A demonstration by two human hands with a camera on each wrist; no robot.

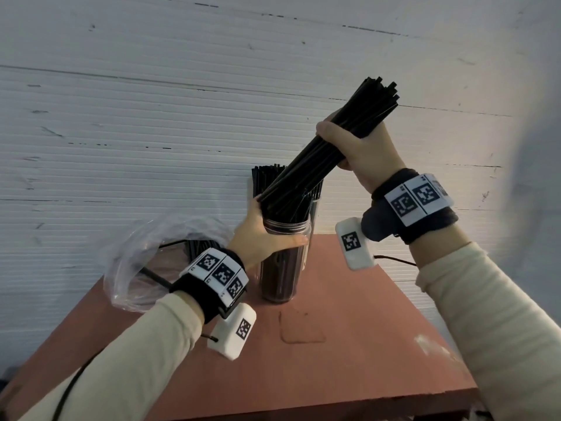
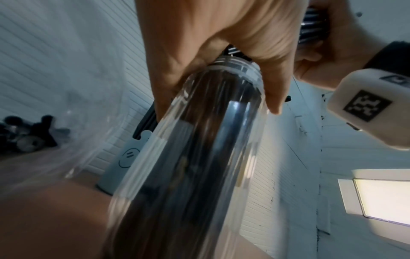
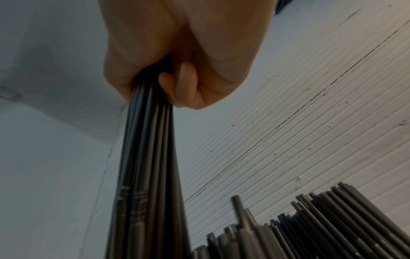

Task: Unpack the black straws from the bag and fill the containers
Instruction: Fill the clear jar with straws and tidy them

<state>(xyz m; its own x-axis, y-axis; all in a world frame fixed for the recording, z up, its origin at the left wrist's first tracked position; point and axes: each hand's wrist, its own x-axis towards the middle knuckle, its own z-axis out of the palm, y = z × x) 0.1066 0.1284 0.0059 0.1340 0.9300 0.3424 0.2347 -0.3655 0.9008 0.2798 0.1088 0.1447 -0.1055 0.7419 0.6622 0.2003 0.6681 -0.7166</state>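
Note:
My right hand grips a thick bundle of black straws around its upper half, tilted with the lower ends down at the mouth of a tall clear container. My left hand wraps around that container's top rim, thumb across the front. The clear container stands on the table with straws inside it. Behind it a second container stands full of straws. In the right wrist view my right hand is curled round the bundle. A clear plastic bag with more straws lies at the left.
The reddish-brown table has bare surface in front and to the right of the containers. A white ribbed wall stands right behind the table. A black cable trails off the table's right side.

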